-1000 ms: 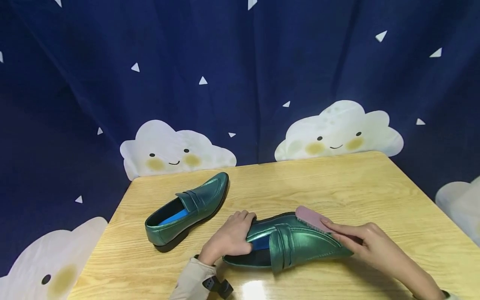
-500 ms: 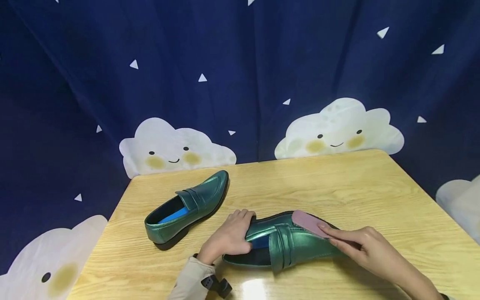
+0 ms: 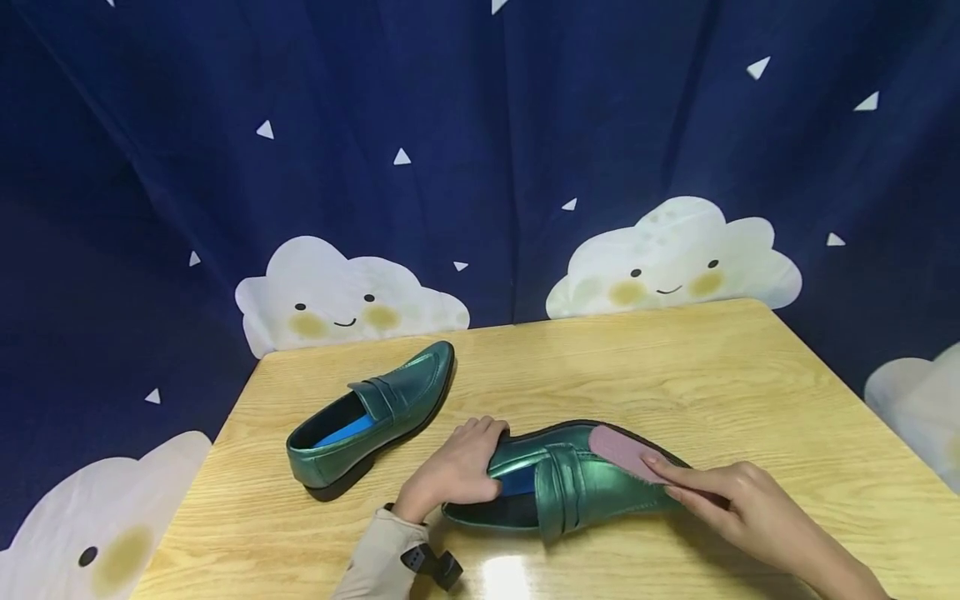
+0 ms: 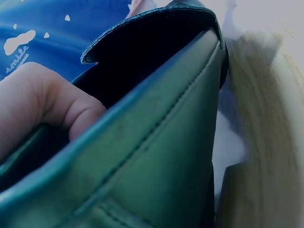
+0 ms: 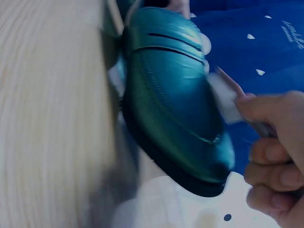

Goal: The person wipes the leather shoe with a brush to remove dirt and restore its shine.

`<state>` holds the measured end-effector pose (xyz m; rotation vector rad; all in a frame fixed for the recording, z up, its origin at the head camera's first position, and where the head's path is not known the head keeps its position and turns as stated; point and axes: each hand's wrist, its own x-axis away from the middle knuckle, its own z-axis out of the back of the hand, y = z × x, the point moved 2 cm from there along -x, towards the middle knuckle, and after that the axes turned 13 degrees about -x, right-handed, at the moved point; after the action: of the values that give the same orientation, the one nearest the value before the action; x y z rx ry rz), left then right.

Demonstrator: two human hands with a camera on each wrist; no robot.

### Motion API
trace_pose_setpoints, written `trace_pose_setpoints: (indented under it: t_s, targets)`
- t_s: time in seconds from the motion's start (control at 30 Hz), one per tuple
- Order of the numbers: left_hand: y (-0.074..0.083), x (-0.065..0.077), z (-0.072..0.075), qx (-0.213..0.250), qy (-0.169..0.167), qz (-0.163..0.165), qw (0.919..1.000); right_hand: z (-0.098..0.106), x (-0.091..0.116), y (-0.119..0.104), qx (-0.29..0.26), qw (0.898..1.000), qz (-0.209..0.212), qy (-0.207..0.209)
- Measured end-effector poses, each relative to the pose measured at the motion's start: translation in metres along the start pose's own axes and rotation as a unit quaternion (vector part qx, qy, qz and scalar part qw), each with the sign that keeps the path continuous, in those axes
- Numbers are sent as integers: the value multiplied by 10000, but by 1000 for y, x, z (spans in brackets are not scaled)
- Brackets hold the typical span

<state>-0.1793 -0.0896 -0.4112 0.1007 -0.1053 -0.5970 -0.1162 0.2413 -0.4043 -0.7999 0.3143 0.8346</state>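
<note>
A shiny green loafer (image 3: pixel 622 492) lies tilted on its side, its toe to the right and its opening facing the person. My left hand (image 3: pixel 461 467) grips it by the heel end, thumb inside the opening; the left wrist view shows the thumb (image 4: pixel 57 99) over the shoe's stitched collar (image 4: pixel 156 128). In my right hand (image 3: pixel 738 500) is a pink-backed brush (image 3: pixel 622 450), pinched by its handle end and laid along the loafer's upper near the toe. The right wrist view shows the pale bristles (image 5: pixel 223 97) beside the shoe's vamp, with the fingers (image 5: pixel 273 175) curled around the handle.
The matching green loafer (image 3: pixel 375 417) stands upright on the wooden table (image 3: pixel 600 367) at the back left, a blue insole showing inside. A dark blue curtain (image 3: pixel 450 125) with clouds and white triangles hangs behind the table's far edge.
The brush slid slightly left along the upper, then back a little right, and its pink back now faces the camera more. The left hand and both loafers stay in place.
</note>
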Motion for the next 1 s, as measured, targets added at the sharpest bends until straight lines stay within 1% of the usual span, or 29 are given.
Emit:
trace_pose_setpoints:
  t_s: [0.07,0.23,0.3,0.4,0.47,0.53,0.6,0.63,0.73,0.77,0.83,0.93,1.0]
  targets:
    - [0,0,0,18,-26,12,10000,2,2,0,-131,9999,36,10]
    - [-1,-2,1,11,-27,21,10000,7,6,5,515,9975,-130,466]
    - [-1,-2,1,17,-27,18,10000,6,9,6,658,9967,-95,456]
    - [-2,-2,1,29,-35,4,10000,4,14,5,388,9990,122,188]
    - [-2,-2,1,22,-24,-5,10000,4,16,5,239,9995,147,163]
    - [-3,-2,1,30,-19,-10,10000,6,19,5,246,9991,47,337]
    - [-2,-1,0,52,-31,-13,10000,8,22,6,384,9980,-34,504]
    - [-2,-1,0,55,-43,-19,10000,9,23,6,433,9975,10,559]
    - [-2,-1,-1,88,-117,-5,9999,9,27,7,446,9980,109,445]
    - [-2,0,-1,87,-131,2,9999,9,29,7,341,9988,145,332]
    - [-1,0,0,91,-135,8,9999,10,31,7,194,9992,178,293]
    - [-1,-1,1,94,-119,20,9999,12,33,8,414,9978,-26,527]
    - [-1,-1,1,99,-122,11,9999,12,34,8,585,9963,12,634]
